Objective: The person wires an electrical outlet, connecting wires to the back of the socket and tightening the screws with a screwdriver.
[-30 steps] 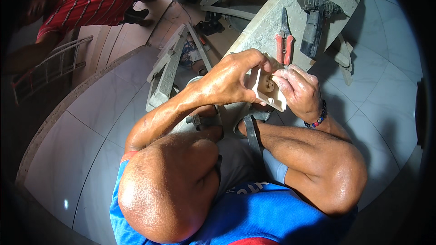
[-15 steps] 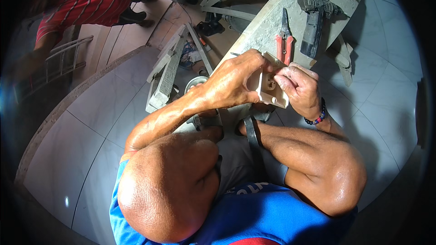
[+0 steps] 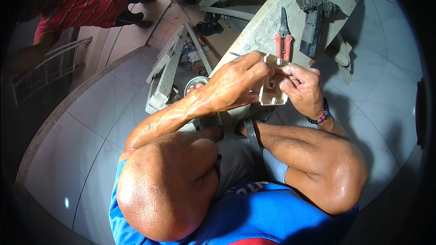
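Observation:
Between my hands, above my knees, is a white plastic electrical box [image 3: 274, 93], its open side showing round posts inside. My left hand [image 3: 240, 79] grips the box from its left side, fingers curled over its upper part. A thin dark rod [image 3: 234, 54] sticks out beside this hand; its other end is hidden. My right hand [image 3: 302, 86] is closed at the box's upper right edge, with thumb and index finger pinched against it. Just beyond the hands, red-handled snips [image 3: 284, 41] lie on a dusty board.
A black cordless drill [image 3: 318, 20] lies on the dusty board [image 3: 261, 31] right of the snips. Wooden trestles [image 3: 164, 72] stand at the left and far side. A person in a red shirt [image 3: 91, 0] is far left, near a metal ladder [image 3: 54, 66]. Pale tiles [image 3: 104, 109] cover the floor.
The box has turned slightly, and my left fingers have shifted on it. My right hand has moved a little right. The other person's arm has shifted slightly.

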A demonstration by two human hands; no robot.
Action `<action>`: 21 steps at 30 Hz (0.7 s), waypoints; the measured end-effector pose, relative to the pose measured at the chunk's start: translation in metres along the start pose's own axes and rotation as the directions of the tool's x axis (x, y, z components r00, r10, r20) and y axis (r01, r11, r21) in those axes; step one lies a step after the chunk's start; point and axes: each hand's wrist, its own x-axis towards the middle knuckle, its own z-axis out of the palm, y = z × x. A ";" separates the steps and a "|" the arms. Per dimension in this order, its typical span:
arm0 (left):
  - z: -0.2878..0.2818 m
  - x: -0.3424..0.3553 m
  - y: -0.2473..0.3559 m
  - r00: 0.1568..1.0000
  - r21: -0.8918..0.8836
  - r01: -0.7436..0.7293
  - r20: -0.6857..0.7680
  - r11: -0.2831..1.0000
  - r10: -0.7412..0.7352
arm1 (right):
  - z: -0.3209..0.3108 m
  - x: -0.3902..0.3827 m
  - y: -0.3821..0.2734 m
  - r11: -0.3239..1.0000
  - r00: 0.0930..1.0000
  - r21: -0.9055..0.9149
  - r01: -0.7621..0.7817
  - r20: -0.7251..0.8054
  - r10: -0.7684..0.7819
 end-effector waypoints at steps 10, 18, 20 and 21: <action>0.002 0.003 0.003 0.997 0.060 -0.070 -0.025 0.996 0.071 | -0.010 0.000 -0.003 0.997 0.996 0.043 0.064 0.055 -0.066; 0.005 0.007 0.002 0.993 0.031 -0.112 -0.039 0.993 0.113 | -0.019 -0.006 -0.004 0.999 0.992 0.029 -0.020 0.121 0.017; 0.003 0.002 0.001 0.996 0.052 -0.087 -0.029 0.995 0.088 | -0.013 -0.001 0.000 0.999 0.991 0.039 0.010 0.133 -0.016; 0.003 -0.001 0.000 0.997 0.061 -0.076 -0.024 0.995 0.077 | -0.011 0.001 0.003 0.998 0.990 0.047 0.040 0.133 -0.046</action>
